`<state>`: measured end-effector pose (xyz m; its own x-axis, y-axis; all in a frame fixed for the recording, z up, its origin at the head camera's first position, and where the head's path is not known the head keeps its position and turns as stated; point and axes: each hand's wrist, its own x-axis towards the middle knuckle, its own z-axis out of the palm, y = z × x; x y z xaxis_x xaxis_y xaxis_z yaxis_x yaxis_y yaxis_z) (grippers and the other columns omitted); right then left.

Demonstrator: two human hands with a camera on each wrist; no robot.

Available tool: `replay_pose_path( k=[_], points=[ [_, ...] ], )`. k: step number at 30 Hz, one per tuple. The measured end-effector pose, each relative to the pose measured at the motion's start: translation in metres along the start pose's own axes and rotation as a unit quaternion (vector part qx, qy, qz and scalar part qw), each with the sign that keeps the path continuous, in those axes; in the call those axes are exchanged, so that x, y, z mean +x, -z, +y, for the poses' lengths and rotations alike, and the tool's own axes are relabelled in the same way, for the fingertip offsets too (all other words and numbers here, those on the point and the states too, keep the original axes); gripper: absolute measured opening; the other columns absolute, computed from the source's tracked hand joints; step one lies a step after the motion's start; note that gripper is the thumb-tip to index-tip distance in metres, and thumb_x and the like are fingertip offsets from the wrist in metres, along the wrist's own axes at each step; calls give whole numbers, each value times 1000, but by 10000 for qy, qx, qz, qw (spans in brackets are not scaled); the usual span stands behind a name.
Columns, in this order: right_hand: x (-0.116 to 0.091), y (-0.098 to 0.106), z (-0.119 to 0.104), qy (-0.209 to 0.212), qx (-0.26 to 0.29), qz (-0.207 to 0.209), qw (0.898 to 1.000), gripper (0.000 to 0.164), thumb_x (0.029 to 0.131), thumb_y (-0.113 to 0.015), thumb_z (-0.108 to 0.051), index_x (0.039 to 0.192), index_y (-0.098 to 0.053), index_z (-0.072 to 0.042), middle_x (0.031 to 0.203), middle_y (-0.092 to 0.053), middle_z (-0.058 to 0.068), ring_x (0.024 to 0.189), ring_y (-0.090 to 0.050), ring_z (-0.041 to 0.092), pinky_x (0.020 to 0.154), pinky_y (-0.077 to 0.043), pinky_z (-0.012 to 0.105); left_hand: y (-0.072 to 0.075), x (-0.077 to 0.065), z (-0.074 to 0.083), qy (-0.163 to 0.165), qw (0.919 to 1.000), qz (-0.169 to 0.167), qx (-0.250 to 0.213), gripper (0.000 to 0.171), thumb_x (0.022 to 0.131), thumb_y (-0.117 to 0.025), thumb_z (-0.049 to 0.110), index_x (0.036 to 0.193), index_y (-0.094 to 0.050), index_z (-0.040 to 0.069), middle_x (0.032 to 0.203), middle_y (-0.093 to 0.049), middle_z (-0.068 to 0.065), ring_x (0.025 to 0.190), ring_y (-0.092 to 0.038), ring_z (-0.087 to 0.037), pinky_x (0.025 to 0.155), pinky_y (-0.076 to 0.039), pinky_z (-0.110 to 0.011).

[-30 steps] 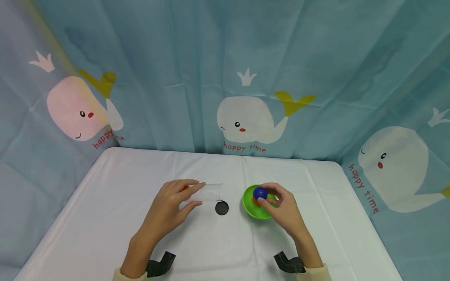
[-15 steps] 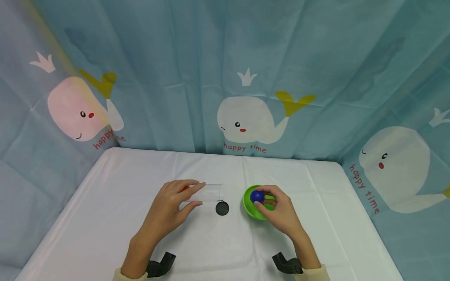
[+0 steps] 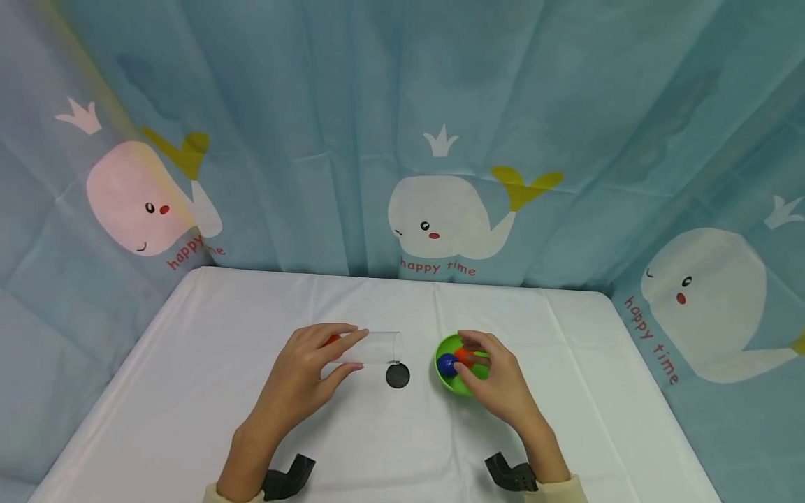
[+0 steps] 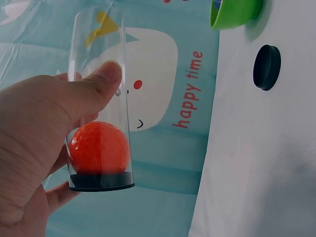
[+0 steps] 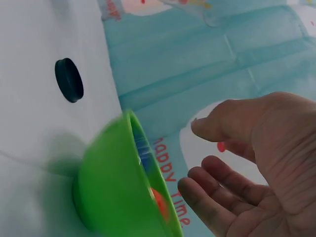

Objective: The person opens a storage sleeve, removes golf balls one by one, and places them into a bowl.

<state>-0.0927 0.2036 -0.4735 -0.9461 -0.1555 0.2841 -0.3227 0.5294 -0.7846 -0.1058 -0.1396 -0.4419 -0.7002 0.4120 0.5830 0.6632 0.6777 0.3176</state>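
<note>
Head view: the blue ball [image 3: 447, 365], just released, now lies in the green bowl [image 3: 448, 345], apparently placed; right hand [image 3: 498, 374] holds nothing; left hand [image 3: 314, 358] grips the clear tube [image 3: 381, 348].

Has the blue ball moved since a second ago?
Yes: in the head view, the blue ball has moved left and down, closer to the black cap, and now lies in the green bowl beside the orange ball.
</note>
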Motion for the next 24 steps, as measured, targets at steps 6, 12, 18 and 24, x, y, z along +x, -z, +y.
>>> replay_pose_path(
  k=[6, 12, 18, 24],
  points=[
    [1, 5, 0, 52, 72, 213, 9997, 38, 93, -80, -2, 129, -68, -1, 127, -68, 16, 114, -72, 36, 95, -63, 48, 0, 1, 0, -23, 10000, 41, 12, 61, 80, -93, 22, 137, -72, 26, 126, -74, 1, 101, -67, -15, 103, -52, -47],
    [1, 7, -1, -22, 238, 236, 9994, 33, 96, -78, -8, 127, -70, -3, 128, -69, 13, 115, -73, 33, 96, -63, 45, -1, 0, 2, -35, 10000, 65, -2, 63, 78, -95, 20, 137, -72, 26, 125, -74, 0, 104, -68, -18, 101, -54, -49],
    [1, 7, -1, -11, 425, 264, 9987, 30, 97, -76, -7, 125, -70, -1, 127, -69, 15, 115, -72, 36, 97, -63, 31, -1, 0, 3, -1, 10000, 15, -29, 62, 79, -94, 21, 137, -73, 26, 126, -74, 0, 108, -69, -21, 102, -53, -49],
    [1, 7, -2, -58, 461, 282, 9985, 30, 98, -75, -7, 127, -69, -1, 128, -69, 16, 116, -71, 36, 98, -61, 25, 0, 1, 3, -64, 10000, 59, -11, 61, 79, -94, 19, 136, -73, 26, 126, -74, 0, 108, -69, -20, 102, -53, -49]
  ],
)
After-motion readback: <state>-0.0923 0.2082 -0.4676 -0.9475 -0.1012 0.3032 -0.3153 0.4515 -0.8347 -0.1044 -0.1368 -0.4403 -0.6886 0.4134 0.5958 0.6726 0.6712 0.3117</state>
